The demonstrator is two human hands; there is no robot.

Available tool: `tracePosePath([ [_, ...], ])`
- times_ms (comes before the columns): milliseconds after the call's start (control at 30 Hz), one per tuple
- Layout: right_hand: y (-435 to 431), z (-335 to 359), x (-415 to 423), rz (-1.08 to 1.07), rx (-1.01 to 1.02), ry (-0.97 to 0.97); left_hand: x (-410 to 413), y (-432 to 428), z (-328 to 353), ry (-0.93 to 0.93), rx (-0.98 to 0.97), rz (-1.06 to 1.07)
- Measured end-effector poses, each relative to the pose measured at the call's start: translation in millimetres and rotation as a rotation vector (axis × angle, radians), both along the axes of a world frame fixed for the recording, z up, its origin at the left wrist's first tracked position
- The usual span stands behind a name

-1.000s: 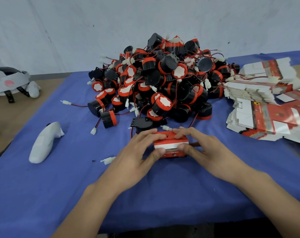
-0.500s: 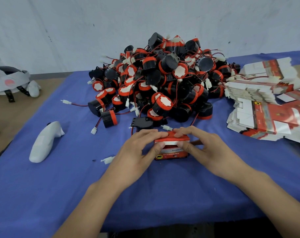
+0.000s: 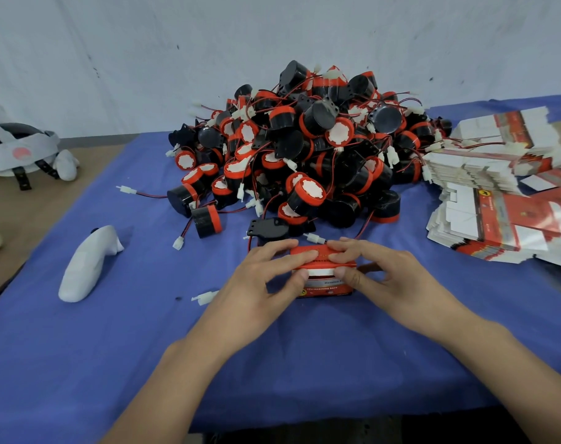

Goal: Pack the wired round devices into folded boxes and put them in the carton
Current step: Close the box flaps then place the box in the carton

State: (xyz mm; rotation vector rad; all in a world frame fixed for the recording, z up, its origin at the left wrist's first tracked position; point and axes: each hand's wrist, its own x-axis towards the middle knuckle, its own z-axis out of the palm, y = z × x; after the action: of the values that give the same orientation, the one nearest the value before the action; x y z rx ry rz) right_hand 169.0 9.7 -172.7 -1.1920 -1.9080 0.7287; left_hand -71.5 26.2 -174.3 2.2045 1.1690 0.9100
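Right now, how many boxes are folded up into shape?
1: the red box on the blue cloth, between left hand and right hand. Flat boxes lie stacked at right; the pile may hide more.

Both bare forearms reach in from the lower edge and converge toward the middle. The left hand [image 3: 266,283] grips the left end of a small red folded box [image 3: 324,278], its fingers curled over the top and its thumb pressed against the near face. The right hand [image 3: 391,277] mirrors it on the right end, fingers laid across the top, thumb on the near face, fingertips nearly meeting the left's.
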Motion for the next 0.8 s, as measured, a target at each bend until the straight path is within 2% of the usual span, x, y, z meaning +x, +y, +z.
tracePosePath([
  [333,-0.2,-1.2,1.4,-0.001,0.021,0.002,-0.6,-2.2,0.6,0.084,0.045,-0.018],
  [800,1.3,-1.3,0.9,0.020,0.129,-0.106,-1.7,0.6,-1.2,0.054,0.072,-0.009],
])
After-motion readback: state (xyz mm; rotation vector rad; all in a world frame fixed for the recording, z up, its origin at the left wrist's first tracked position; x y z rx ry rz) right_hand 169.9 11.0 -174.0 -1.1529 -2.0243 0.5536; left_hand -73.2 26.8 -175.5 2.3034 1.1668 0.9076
